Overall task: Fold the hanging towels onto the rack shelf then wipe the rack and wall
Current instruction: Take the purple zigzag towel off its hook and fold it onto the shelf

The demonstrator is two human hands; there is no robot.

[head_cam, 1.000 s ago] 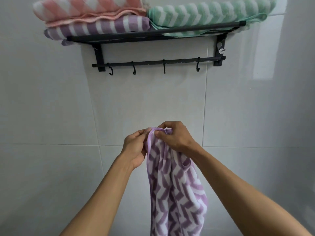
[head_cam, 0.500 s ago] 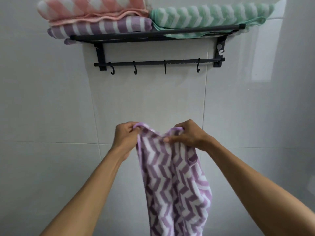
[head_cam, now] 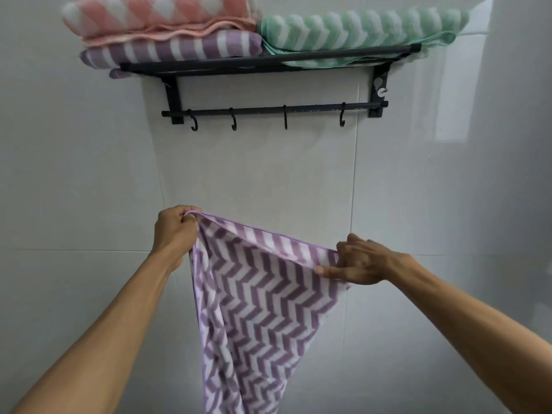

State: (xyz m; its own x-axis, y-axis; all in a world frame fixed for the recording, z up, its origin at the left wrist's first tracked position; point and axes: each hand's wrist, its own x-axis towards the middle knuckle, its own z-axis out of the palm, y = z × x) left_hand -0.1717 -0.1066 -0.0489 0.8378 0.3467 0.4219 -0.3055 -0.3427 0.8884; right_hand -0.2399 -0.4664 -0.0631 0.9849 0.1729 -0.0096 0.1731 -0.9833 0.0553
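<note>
We are holding the purple chevron towel [head_cam: 263, 300] out in front of the tiled wall [head_cam: 89, 174], below the black rack [head_cam: 268, 62], and it behaves as we would expect of thin microfibre: light, limp and quick to sag, with no stiffness of its own, so its shape depends wholly on where we grip. Our left hand [head_cam: 174, 231] is closed in a fist around one top corner, and our right hand [head_cam: 358, 262] is pinched on the top hem with one finger lying along the edge; whether it has the true corner or a point just short of it we cannot quite tell, since the cloth bunches under the fingers. The hem runs fairly taut between the hands, sloping down to the right, and the rest hangs to a narrow tail out of view below. The best hold, we judge, is both top corners, kept level. Half a second ago our hands were close together with the hem slack between them, and a second ago they were touching at one gathered point; now they are well apart and the towel is spread. On the shelf the pink towel [head_cam: 155, 16], another purple towel [head_cam: 179, 50] and the green towel [head_cam: 358, 29] already lie folded, unchanged.
</note>
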